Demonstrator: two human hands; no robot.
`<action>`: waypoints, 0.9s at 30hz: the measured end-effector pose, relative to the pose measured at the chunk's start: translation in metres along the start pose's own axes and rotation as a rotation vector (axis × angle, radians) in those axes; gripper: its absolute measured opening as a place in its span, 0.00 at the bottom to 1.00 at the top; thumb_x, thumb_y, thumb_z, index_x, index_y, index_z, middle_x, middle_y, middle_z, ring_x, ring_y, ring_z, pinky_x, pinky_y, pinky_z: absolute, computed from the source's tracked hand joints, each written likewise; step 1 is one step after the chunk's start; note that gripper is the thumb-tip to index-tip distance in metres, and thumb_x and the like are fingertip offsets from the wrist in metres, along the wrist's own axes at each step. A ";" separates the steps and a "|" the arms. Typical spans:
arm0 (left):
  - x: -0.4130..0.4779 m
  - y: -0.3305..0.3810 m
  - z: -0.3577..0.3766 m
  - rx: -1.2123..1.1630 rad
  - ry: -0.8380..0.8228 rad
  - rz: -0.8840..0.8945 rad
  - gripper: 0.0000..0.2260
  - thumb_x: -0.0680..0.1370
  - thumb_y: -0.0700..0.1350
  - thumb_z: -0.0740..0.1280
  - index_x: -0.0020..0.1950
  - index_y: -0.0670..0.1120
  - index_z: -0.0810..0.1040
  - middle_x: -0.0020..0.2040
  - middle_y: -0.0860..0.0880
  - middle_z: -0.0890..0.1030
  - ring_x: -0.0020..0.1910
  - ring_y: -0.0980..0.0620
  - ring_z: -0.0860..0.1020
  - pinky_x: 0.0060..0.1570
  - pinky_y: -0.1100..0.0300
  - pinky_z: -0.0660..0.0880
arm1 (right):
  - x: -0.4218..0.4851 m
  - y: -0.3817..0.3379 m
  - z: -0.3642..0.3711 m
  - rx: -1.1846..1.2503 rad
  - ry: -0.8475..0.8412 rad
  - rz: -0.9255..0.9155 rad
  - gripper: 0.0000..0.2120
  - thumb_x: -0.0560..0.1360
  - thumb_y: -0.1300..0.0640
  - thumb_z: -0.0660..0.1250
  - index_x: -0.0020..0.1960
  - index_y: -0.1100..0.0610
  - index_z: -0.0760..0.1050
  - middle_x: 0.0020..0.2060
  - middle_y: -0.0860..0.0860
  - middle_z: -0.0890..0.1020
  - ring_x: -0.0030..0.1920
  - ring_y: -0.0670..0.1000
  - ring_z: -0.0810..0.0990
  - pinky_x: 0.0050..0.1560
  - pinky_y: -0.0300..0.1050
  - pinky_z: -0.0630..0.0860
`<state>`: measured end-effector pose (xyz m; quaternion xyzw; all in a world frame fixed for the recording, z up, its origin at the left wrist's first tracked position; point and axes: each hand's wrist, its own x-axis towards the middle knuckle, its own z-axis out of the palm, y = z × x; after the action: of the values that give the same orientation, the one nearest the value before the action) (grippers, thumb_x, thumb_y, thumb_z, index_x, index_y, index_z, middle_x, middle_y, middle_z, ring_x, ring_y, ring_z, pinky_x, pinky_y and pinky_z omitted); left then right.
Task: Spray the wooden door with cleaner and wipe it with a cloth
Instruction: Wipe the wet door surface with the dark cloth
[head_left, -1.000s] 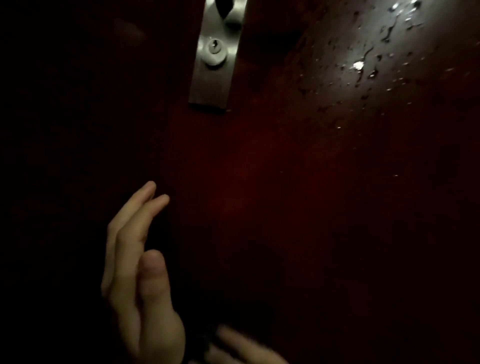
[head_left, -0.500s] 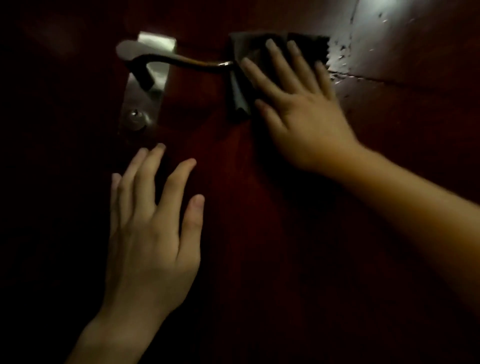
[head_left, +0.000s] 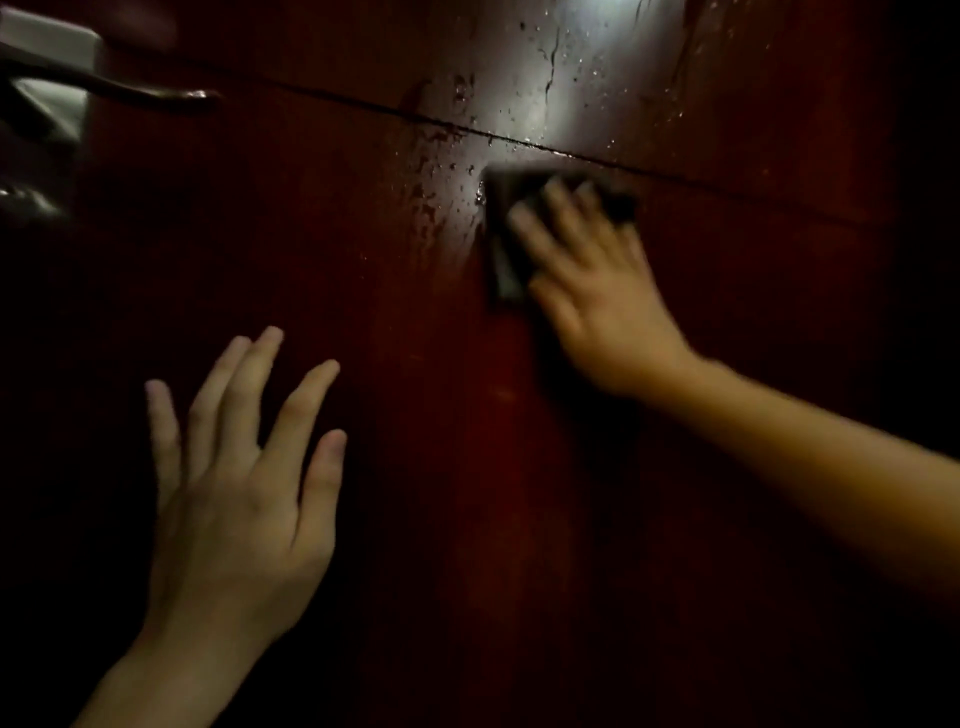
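The door (head_left: 467, 519) fills the frame, dark red, smooth and shiny, with wet drops (head_left: 550, 78) at the upper middle. A dark, square cloth (head_left: 503, 270) lies flat on it, right of center. The right hand (head_left: 608, 306) presses it with straight fingers. The left hand (head_left: 244, 493), lower left, spreads its fingers wide and holds nothing. A metal handle (head_left: 130, 93) sits upper left.

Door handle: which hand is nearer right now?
Left. The left hand is open, fingers spread, below the door handle and slightly to its right. The right hand presses the cloth on the door farther right, beyond the handle's tip and lower.
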<state>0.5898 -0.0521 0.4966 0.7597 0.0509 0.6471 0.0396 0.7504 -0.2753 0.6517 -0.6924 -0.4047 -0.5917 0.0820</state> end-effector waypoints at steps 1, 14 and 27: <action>-0.003 0.003 0.003 0.002 0.005 -0.004 0.25 0.84 0.56 0.50 0.77 0.49 0.70 0.83 0.45 0.59 0.84 0.46 0.53 0.81 0.40 0.37 | 0.016 0.010 -0.006 0.068 0.017 0.160 0.28 0.84 0.45 0.49 0.83 0.42 0.50 0.84 0.50 0.46 0.83 0.56 0.43 0.80 0.63 0.43; -0.140 -0.024 0.006 -0.022 0.004 -0.182 0.23 0.87 0.52 0.51 0.79 0.47 0.69 0.85 0.43 0.55 0.85 0.44 0.49 0.82 0.41 0.42 | -0.168 -0.133 0.057 -0.075 -0.170 -0.128 0.27 0.86 0.45 0.51 0.84 0.44 0.51 0.84 0.53 0.51 0.83 0.60 0.51 0.80 0.64 0.47; -0.210 -0.046 0.030 0.113 0.085 -0.076 0.21 0.87 0.47 0.56 0.79 0.44 0.68 0.81 0.33 0.60 0.81 0.32 0.57 0.80 0.39 0.46 | -0.391 -0.182 0.118 0.005 -0.272 -0.128 0.30 0.85 0.41 0.53 0.84 0.44 0.47 0.83 0.51 0.42 0.82 0.58 0.48 0.79 0.62 0.42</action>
<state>0.5856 -0.0329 0.2805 0.7302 0.1177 0.6728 0.0190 0.7305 -0.2668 0.2049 -0.7386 -0.4570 -0.4955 -0.0098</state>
